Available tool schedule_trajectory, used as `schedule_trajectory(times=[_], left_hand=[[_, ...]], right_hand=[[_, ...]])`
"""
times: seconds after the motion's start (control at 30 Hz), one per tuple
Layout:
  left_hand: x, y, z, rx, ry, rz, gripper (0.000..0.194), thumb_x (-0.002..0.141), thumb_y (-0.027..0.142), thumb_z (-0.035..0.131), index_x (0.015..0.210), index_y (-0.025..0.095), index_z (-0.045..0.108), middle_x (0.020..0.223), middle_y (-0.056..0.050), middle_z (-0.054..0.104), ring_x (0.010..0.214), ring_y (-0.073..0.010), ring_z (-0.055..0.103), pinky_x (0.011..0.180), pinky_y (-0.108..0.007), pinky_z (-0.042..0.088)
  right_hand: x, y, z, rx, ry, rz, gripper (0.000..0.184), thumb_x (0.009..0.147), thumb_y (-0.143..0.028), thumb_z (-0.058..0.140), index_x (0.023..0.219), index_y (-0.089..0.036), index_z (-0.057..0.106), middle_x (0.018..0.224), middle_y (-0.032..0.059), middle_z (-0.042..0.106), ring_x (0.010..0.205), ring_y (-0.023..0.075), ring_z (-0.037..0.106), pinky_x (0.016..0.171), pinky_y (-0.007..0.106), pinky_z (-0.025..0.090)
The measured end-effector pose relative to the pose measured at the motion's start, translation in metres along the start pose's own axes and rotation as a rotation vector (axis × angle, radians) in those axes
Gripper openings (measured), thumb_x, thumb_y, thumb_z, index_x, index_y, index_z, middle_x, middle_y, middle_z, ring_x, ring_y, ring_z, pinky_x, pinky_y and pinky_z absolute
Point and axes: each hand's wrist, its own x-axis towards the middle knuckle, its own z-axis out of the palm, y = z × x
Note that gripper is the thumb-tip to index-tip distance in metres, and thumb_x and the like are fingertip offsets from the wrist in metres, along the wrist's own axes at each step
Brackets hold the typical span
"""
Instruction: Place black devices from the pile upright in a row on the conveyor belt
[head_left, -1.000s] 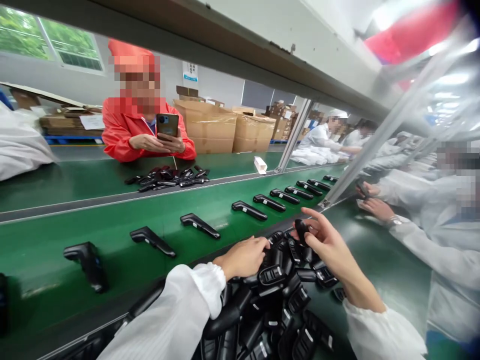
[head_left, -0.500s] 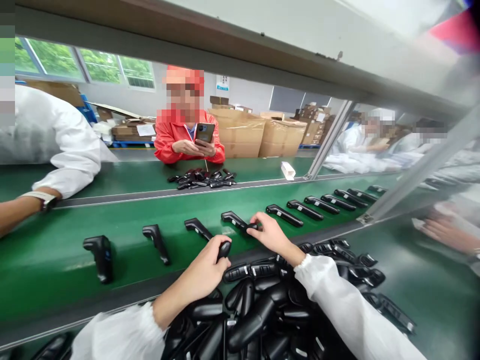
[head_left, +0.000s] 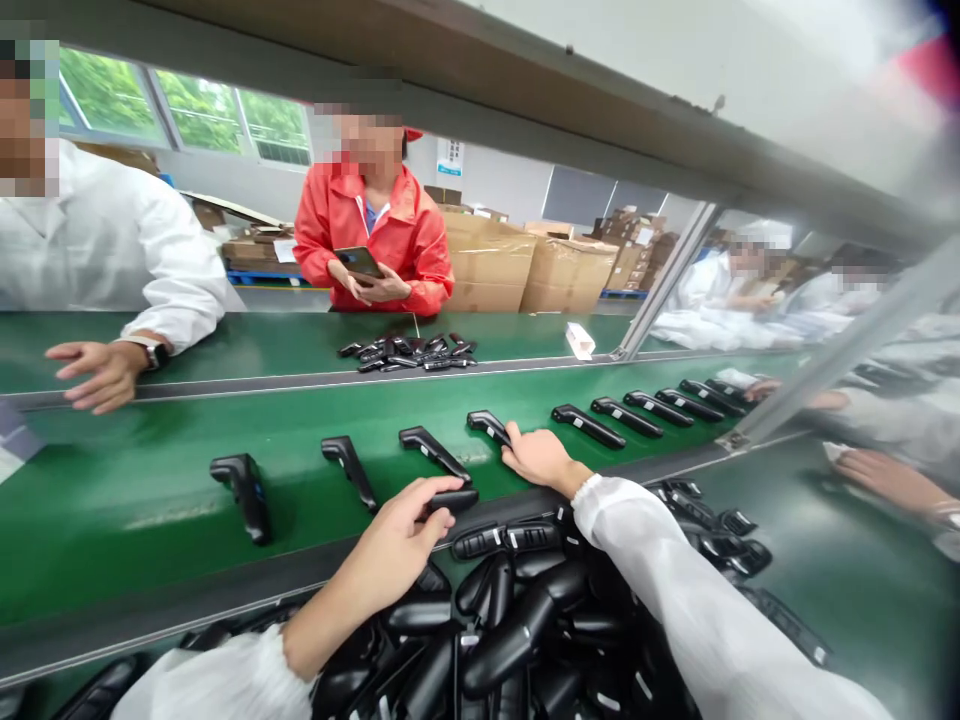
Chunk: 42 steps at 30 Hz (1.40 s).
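My left hand [head_left: 401,535] is closed on a black gun-shaped housing [head_left: 455,499], thumb and fingers around it, just above the near belt edge. My right hand [head_left: 541,458] is closed round the lower end of another gun-shaped housing [head_left: 486,424] lying on the green belt [head_left: 135,530]; part of that housing is hidden behind the fingers. Similar housings lie spaced along the belt, with one [head_left: 431,450] between my hands' pieces and one [head_left: 247,495] farther left. Below my wrists is a large pile of black housings [head_left: 517,640].
A metal rail [head_left: 667,290] slants up at the right, under an overhead shelf [head_left: 525,90]. Across the belt, a person in red [head_left: 420,240] holds a phone [head_left: 358,262] behind a small heap of black parts [head_left: 409,350]. A co-worker's hand [head_left: 101,375] reaches over at left. A small white box [head_left: 579,340] stands opposite.
The belt's housings have shifted right. My left hand's piece now lies more level. The left co-worker has straightened and opened a hand; the person in red has lowered the phone.
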Motion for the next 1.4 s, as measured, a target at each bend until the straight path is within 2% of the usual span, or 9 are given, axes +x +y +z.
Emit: schedule_trajectory(times=[0.27, 0.43, 0.57, 0.7, 0.87, 1.0, 1.2, 1.3, 1.4], left_hand=[[0.027, -0.013, 0.029, -0.217, 0.171, 0.006, 0.025, 0.073, 0.034, 0.063, 0.086, 0.021, 0.047, 0.075, 0.002, 0.057, 0.078, -0.018, 0.065, 0.08, -0.035, 0.055], [0.02, 0.0, 0.033, -0.018, 0.19, 0.064, 0.029, 0.077, 0.034, 0.061, 0.101, 0.021, 0.051, 0.102, -0.005, 0.061, 0.083, -0.0198, 0.065, 0.079, -0.037, 0.054], [0.001, 0.011, 0.026, 0.741, 0.029, 0.2, 0.037, 0.079, 0.029, 0.065, 0.114, 0.025, 0.056, 0.116, -0.007, 0.058, 0.107, -0.0286, 0.056, 0.09, -0.044, 0.049], [-0.009, 0.009, 0.027, 1.103, -0.205, 0.278, 0.016, 0.088, 0.024, 0.055, 0.103, 0.023, 0.063, 0.106, -0.007, 0.063, 0.103, -0.029, 0.058, 0.088, -0.047, 0.05], [-0.01, 0.007, 0.027, 1.11, -0.234, 0.295, 0.026, 0.092, 0.014, 0.04, 0.105, 0.019, 0.062, 0.104, -0.011, 0.065, 0.101, -0.0284, 0.061, 0.091, -0.045, 0.048], [-0.009, 0.008, 0.006, 0.571, -0.018, 0.118, 0.017, 0.092, 0.024, 0.041, 0.092, 0.02, 0.058, 0.091, -0.006, 0.063, 0.087, -0.0219, 0.063, 0.082, -0.036, 0.051], [-0.003, 0.003, -0.002, -0.312, 0.224, -0.067, 0.027, 0.083, 0.04, 0.058, 0.097, 0.018, 0.053, 0.099, -0.005, 0.057, 0.095, -0.0204, 0.065, 0.09, -0.035, 0.054], [-0.005, 0.005, 0.0, -0.177, 0.21, -0.037, 0.027, 0.087, 0.041, 0.052, 0.101, 0.018, 0.052, 0.102, -0.008, 0.06, 0.094, -0.0225, 0.066, 0.088, -0.038, 0.054], [-0.022, 0.006, -0.012, 0.432, 0.211, 0.054, 0.028, 0.09, 0.037, 0.047, 0.11, 0.02, 0.055, 0.111, -0.01, 0.061, 0.102, -0.0278, 0.061, 0.091, -0.047, 0.049]], right_hand=[[-0.036, -0.003, -0.035, 0.452, 0.204, -0.094, 0.048, 0.101, -0.05, 0.03, 0.133, -0.019, 0.048, 0.127, 0.0138, 0.059, 0.114, 0.025, 0.057, 0.092, 0.035, 0.044], [-0.059, -0.022, -0.051, 0.905, 0.008, -0.423, 0.033, 0.096, -0.044, 0.048, 0.113, -0.02, 0.062, 0.083, -0.0008, 0.066, 0.073, 0.0132, 0.059, 0.068, 0.023, 0.044], [-0.044, -0.026, -0.03, 0.764, 0.165, -0.252, 0.019, 0.094, -0.029, 0.051, 0.104, -0.017, 0.061, 0.095, 0.0045, 0.066, 0.083, 0.016, 0.061, 0.078, 0.027, 0.046], [-0.022, -0.033, -0.007, 0.375, 0.203, -0.213, 0.044, 0.091, -0.021, 0.045, 0.134, -0.011, 0.042, 0.117, 0.0174, 0.061, 0.102, 0.024, 0.062, 0.085, 0.033, 0.048], [0.006, -0.048, -0.007, 0.0, 0.108, -0.179, 0.041, 0.095, -0.027, 0.035, 0.132, -0.01, 0.042, 0.1, 0.0179, 0.067, 0.09, 0.0289, 0.067, 0.078, 0.037, 0.051], [0.01, -0.047, -0.016, 0.026, 0.141, -0.099, 0.04, 0.099, -0.035, 0.034, 0.132, -0.014, 0.041, 0.107, 0.0179, 0.066, 0.098, 0.0282, 0.065, 0.082, 0.037, 0.05], [-0.032, -0.061, -0.04, 1.056, 0.228, -0.172, 0.043, 0.097, -0.049, 0.042, 0.128, -0.02, 0.05, 0.113, 0.0089, 0.062, 0.102, 0.0194, 0.06, 0.089, 0.033, 0.049], [-0.042, -0.077, -0.042, 1.478, 0.138, -0.287, 0.037, 0.087, -0.044, 0.06, 0.115, -0.02, 0.054, 0.096, 0.003, 0.06, 0.089, 0.0158, 0.06, 0.079, 0.029, 0.052], [-0.036, -0.082, -0.029, 1.507, 0.125, -0.187, 0.031, 0.084, -0.037, 0.062, 0.108, -0.021, 0.052, 0.09, 0.0011, 0.055, 0.08, 0.0151, 0.059, 0.069, 0.028, 0.053]])
